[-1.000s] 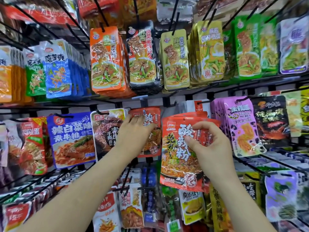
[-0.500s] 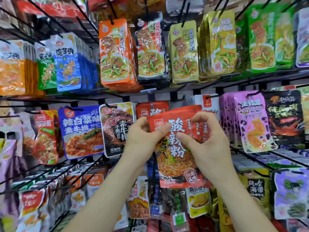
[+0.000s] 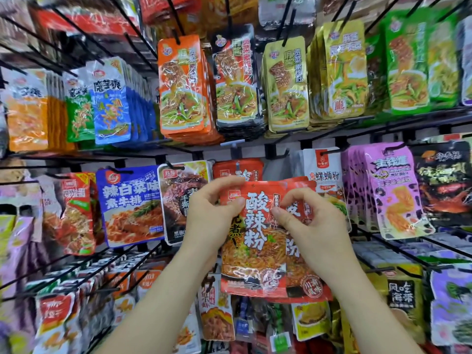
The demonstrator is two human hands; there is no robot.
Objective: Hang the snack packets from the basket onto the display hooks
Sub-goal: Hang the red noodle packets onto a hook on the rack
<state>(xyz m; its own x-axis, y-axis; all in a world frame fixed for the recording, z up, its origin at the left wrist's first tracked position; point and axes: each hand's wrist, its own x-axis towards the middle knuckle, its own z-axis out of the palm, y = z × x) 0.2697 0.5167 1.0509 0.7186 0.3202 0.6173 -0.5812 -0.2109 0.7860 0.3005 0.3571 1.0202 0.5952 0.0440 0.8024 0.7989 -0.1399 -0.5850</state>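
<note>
Both hands were raised at the middle row of the rack. The left hand (image 3: 212, 213) pinched the top left corner of a red snack packet (image 3: 255, 254), thumb on its face and fingers curled over the top edge. The right hand (image 3: 314, 226) gripped the same packet nearer its middle, thumb pad on the printed front and forefinger hooked over the top.

A second red packet (image 3: 302, 264) sat right behind the first, shifted to the right so its side edge showed. I could not tell whether more were in the bunch. The held packets' top edge lay just below and in front of a matching hung packet (image 3: 237, 171) under the black rail (image 3: 286, 140).

Room was tight on the left, where the brown packet (image 3: 182, 200) hung close beside the left knuckles. On the right, a strip of pale back panel (image 3: 279, 163) stood bare between the hung packet and a white packet (image 3: 324, 169), whose lower part the held bunch covered. Purple packets (image 3: 390, 192) crowded in beyond that. Below the wrists, wire hooks (image 3: 367, 233) of the lower row jutted outward, near the right forearm.
</note>
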